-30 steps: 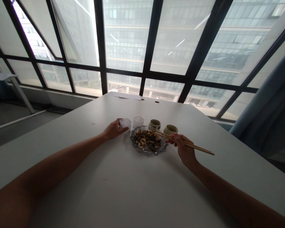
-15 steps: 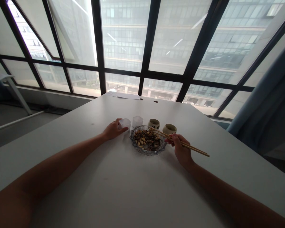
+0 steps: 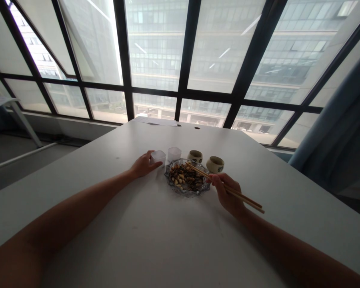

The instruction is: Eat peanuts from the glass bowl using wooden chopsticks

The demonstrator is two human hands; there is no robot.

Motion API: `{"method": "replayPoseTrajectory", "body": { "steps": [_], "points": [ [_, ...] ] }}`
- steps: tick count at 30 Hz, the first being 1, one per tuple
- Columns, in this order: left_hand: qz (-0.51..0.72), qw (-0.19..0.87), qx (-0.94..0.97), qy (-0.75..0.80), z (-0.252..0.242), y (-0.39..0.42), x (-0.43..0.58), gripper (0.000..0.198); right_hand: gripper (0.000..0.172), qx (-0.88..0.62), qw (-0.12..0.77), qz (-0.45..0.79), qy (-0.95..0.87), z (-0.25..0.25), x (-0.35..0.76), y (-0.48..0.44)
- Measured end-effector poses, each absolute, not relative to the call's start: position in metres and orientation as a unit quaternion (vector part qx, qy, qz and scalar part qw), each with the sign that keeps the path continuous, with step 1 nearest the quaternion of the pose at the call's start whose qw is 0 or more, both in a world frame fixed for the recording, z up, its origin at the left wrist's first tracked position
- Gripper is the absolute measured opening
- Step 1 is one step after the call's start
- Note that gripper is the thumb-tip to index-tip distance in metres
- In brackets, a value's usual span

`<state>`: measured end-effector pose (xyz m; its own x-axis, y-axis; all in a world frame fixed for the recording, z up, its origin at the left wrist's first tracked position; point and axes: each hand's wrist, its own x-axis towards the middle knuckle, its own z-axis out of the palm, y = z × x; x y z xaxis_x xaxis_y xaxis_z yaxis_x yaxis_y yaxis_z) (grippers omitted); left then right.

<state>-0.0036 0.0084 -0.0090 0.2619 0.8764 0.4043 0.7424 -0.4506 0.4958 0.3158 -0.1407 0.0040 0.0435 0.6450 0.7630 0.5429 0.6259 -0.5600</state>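
My left hand [image 3: 145, 165] is closed round the side of a clear plastic cup [image 3: 159, 157] that stands on the table. A second clear cup [image 3: 174, 153] is just to its right. In front of the cups sits a scalloped glass bowl [image 3: 188, 194] of mixed nuts and seeds [image 3: 183, 178], some pale, some dark. My right hand [image 3: 228, 192], at the bowl's right edge, grips a pair of wooden chopsticks [image 3: 244, 198]. Their tips reach over the far part of the bowl; whether anything is pinched between them is too small to tell.
Two beige ceramic cups with dark markings, a left one [image 3: 195, 157] and a right one [image 3: 215, 164], stand behind the bowl. Papers [image 3: 157, 121] lie at the far end of the white table [image 3: 156, 240]. Large windows rise beyond; a blue curtain [image 3: 333, 132] hangs at right.
My right hand has lowered slightly and the chopsticks tilt more steeply, their tips shifting left over the bowl. My left hand stays on the clear cup.
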Motion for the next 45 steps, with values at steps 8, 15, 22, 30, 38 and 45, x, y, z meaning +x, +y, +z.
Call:
{"method": "replayPoseTrajectory", "body": {
  "steps": [8,15,22,30,38,45],
  "points": [
    [0.316,0.098,0.789,0.517,-0.009,0.008,-0.004,0.079,0.016,-0.215,0.426,-0.177,-0.861,0.023,0.311,-0.151],
    [0.320,0.105,0.788,0.516,-0.011,0.010,-0.004,0.078,0.017,-0.211,0.415,-0.202,-0.862,0.022,0.312,-0.149],
    [0.380,0.056,0.798,0.465,-0.015,0.010,-0.006,0.071,0.015,-0.221,0.408,-0.210,-0.861,0.023,0.312,-0.149],
    [0.400,0.030,0.827,0.394,-0.017,0.009,-0.007,0.064,0.015,-0.224,0.405,-0.207,-0.862,0.022,0.313,-0.149],
    [0.381,0.049,0.824,0.417,-0.011,0.002,-0.005,0.063,0.017,-0.228,0.420,-0.195,-0.857,0.022,0.311,-0.149],
    [0.375,0.049,0.804,0.459,-0.011,0.001,-0.005,0.063,0.011,-0.291,0.497,-0.093,-0.812,0.016,0.311,-0.149]
  ]
}}
